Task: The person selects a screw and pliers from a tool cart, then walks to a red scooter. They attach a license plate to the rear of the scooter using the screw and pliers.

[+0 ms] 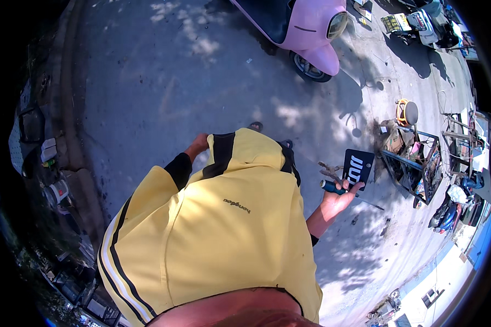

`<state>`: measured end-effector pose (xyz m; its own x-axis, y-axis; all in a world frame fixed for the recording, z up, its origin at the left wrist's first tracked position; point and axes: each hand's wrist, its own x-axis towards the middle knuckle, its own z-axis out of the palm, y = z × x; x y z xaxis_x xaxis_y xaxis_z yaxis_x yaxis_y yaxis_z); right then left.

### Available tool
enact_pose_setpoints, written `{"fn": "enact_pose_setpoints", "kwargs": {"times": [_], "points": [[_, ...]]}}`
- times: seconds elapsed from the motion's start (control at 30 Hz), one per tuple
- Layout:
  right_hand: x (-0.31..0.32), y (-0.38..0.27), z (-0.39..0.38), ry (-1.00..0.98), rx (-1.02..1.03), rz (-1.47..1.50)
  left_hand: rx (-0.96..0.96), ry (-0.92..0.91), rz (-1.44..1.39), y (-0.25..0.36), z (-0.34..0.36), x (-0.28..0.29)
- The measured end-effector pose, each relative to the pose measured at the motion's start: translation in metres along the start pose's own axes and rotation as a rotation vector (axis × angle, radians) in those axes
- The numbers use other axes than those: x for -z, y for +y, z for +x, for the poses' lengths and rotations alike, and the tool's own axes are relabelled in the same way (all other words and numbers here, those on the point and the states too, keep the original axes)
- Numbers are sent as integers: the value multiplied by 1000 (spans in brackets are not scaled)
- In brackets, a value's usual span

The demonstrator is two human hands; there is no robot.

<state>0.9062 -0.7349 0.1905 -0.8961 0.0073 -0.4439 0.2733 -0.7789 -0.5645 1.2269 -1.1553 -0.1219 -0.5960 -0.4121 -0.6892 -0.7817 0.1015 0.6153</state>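
My right hand (338,200) is closed round a screwdriver (333,187), its dark blue handle toward my body and its thin shaft pointing away to the right. The same hand grips a small black plate (359,163) with white lettering and a hole in its corner. A brown, rusty-looking piece (329,169) sticks out beside the handle; its kind I cannot make out. My left hand (201,143) hangs by my left side next to my yellow and black clothing, which hides its fingers.
Ahead stands a pink scooter (316,43) on grey pavement. To the right are a metal-framed bin (414,161) of odd parts, a round stool (406,112) and a parked motorcycle (451,210). Another scooter (425,27) is at the far right. A kerb (68,109) runs along the left.
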Motion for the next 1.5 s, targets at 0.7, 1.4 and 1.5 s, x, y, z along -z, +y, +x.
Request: {"fn": "enact_pose_setpoints", "kwargs": {"times": [0.7, 1.4, 1.5], "points": [[-5, -2, 4, 158, 62, -163, -154, 13, 112, 31, 32, 20], [-113, -4, 91, 375, 132, -94, 70, -247, 45, 197, 158, 49], [-127, 20, 82, 378, 186, -12, -254, -281, 568, 190, 217, 66]]}}
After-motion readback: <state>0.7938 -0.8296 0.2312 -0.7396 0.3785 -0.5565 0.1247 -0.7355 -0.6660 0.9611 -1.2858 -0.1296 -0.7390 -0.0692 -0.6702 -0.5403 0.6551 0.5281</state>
